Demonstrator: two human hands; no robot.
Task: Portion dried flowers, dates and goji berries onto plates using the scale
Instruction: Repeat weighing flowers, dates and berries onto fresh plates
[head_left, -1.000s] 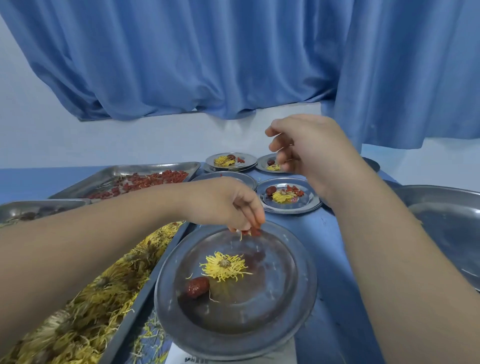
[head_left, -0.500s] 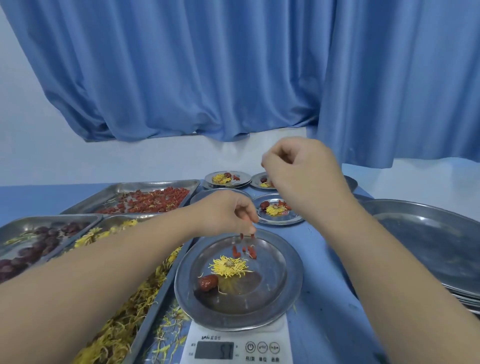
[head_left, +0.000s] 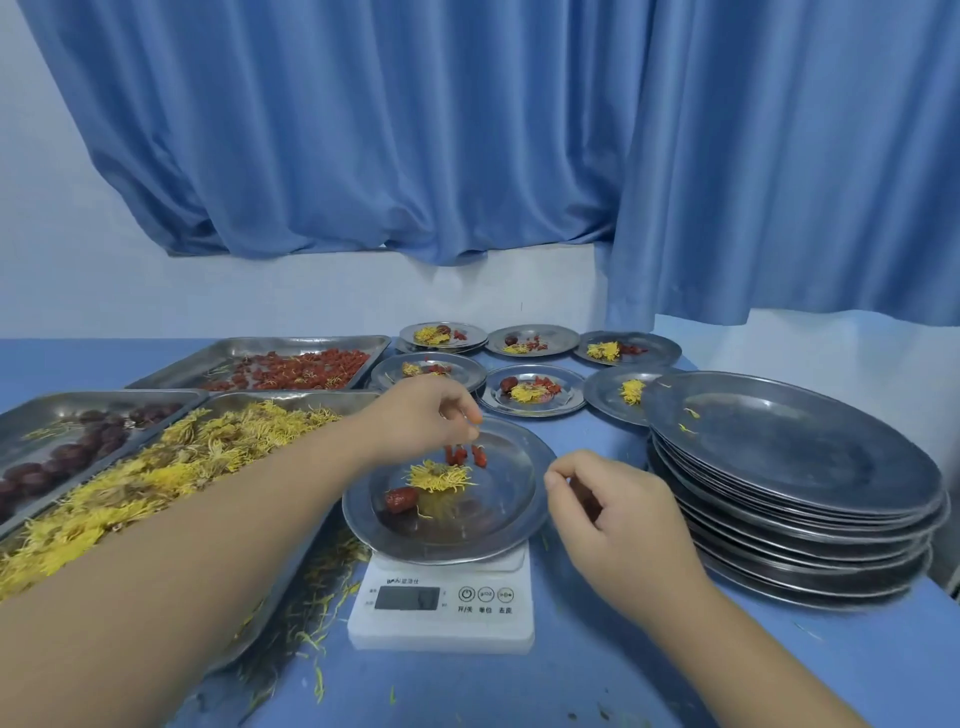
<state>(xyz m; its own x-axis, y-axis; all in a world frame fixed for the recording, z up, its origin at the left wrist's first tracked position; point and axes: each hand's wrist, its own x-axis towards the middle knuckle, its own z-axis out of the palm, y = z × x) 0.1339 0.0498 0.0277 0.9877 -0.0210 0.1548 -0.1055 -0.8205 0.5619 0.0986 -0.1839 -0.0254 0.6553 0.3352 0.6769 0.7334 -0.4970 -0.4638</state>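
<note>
Head view: a white scale (head_left: 441, 597) sits at the near middle of the blue table (head_left: 597, 675), its display too blurred to read. On it stands a metal plate (head_left: 514, 525) holding a yellow dried flower (head_left: 439, 475), one date (head_left: 401, 500) at its 8 o'clock, and a few goji berries (head_left: 462, 456) at its 12 o'clock.

The left hand (head_left: 421, 415) hangs over the plate's far rim with its fingers bunched and pointing down. The berries lie just under the fingertips, and I cannot tell whether any is pinched. Its forearm crosses the flower tray (head_left: 291, 399) at 9 o'clock and hides part of it.

The right hand (head_left: 608, 514) hovers at the plate's 3 o'clock, just beside the rim, fingers loosely curled with nothing seen in them.

At 10 o'clock is a tray of dates (head_left: 52, 410), and at 11 o'clock a tray of goji berries (head_left: 249, 344). Six filled plates (head_left: 532, 340) stand in two rows from 12 to 1 o'clock. A stack of plates (head_left: 789, 467) at 3 o'clock covers the edge of the nearest one. A blue curtain (head_left: 467, 130) hangs behind.
</note>
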